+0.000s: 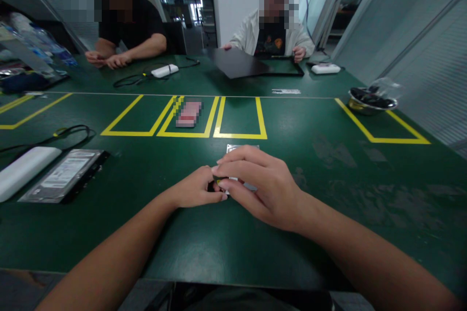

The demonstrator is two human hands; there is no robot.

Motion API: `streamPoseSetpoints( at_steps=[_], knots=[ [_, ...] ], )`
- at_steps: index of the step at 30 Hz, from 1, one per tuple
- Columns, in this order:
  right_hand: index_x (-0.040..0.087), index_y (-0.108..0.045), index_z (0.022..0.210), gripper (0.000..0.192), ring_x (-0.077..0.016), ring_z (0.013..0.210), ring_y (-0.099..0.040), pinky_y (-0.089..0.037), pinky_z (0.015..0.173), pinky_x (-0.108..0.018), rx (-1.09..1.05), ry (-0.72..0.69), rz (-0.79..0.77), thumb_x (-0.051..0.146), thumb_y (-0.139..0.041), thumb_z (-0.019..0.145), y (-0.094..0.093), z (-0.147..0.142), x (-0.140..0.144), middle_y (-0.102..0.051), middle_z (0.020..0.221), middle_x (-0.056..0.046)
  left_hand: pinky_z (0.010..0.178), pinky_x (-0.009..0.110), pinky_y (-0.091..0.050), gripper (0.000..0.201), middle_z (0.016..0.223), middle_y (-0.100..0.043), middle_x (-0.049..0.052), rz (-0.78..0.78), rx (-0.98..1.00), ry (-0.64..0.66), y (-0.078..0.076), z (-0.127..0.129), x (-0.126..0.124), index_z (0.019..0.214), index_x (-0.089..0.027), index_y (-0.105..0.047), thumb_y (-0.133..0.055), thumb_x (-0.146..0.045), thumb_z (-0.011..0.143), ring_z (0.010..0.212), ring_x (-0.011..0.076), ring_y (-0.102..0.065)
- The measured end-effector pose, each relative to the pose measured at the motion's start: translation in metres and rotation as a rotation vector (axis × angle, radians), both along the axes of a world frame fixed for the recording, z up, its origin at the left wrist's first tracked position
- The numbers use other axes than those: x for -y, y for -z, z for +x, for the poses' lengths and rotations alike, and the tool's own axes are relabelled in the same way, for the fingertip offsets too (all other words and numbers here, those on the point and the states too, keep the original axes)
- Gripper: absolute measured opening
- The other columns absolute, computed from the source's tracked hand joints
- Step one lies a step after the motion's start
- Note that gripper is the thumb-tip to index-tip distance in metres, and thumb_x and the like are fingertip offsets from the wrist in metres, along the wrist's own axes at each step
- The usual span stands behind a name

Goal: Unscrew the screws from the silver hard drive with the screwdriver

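My left hand and my right hand meet over the middle of the green table. Between the thumb and fingers of my right hand is a small dark piece with a yellow mark. My left fingers are curled at the same spot, and what they grip is mostly hidden. Beneath my right hand lies a flat silver drive; only its far edge and small bits show. On the left, a larger hard drive with a white label rests beside a white power bank with a black cable.
Yellow tape outlines mark the table, one around a blurred pink item. A metal bowl of black parts stands at right. Across the table sit two people, one handling a black panel. Two more white power banks lie there.
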State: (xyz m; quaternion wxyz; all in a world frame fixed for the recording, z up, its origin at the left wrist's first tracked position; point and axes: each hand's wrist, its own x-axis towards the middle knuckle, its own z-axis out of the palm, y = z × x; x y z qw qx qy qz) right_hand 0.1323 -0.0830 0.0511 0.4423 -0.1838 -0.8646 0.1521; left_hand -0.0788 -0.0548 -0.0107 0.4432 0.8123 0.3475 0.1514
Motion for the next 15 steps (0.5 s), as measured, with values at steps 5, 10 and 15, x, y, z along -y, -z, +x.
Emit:
streamPoseSetpoints(
  at_steps=[5, 10, 15],
  knots=[
    [0.015, -0.064, 0.109, 0.018, -0.0173, 0.103, -0.064, -0.056, 0.09, -0.035, -0.001, -0.009, -0.007, 0.017, -0.052, 0.095, 0.0012, -0.0002, -0.0006, -0.069, 0.106, -0.011, 0.072, 0.028, -0.048, 0.019, 0.068, -0.057, -0.002, 0.034, -0.028, 0.016, 0.0006, -0.001, -0.0006, 0.076, -0.015, -0.056, -0.055, -0.032, 0.084, 0.076, 0.0153, -0.059],
    [0.014, -0.064, 0.11, 0.019, -0.017, 0.102, -0.063, -0.056, 0.091, -0.035, 0.002, -0.008, -0.002, 0.015, -0.053, 0.094, 0.0007, 0.0002, -0.0005, -0.069, 0.106, -0.011, 0.073, 0.029, -0.047, 0.017, 0.067, -0.056, -0.001, 0.012, -0.047, 0.024, 0.001, -0.0012, -0.0007, 0.079, -0.014, -0.059, -0.058, -0.031, 0.083, 0.078, 0.0164, -0.059],
    [0.012, -0.065, 0.109, 0.019, -0.0169, 0.102, -0.063, -0.056, 0.09, -0.034, 0.007, -0.007, -0.005, 0.015, -0.053, 0.094, -0.0001, 0.0, -0.0004, -0.069, 0.106, -0.012, 0.075, 0.03, -0.047, 0.018, 0.068, -0.057, -0.001, 0.015, -0.055, 0.028, 0.002, -0.0011, -0.0006, 0.082, -0.014, -0.06, -0.057, -0.031, 0.084, 0.078, 0.0164, -0.059]
  ],
)
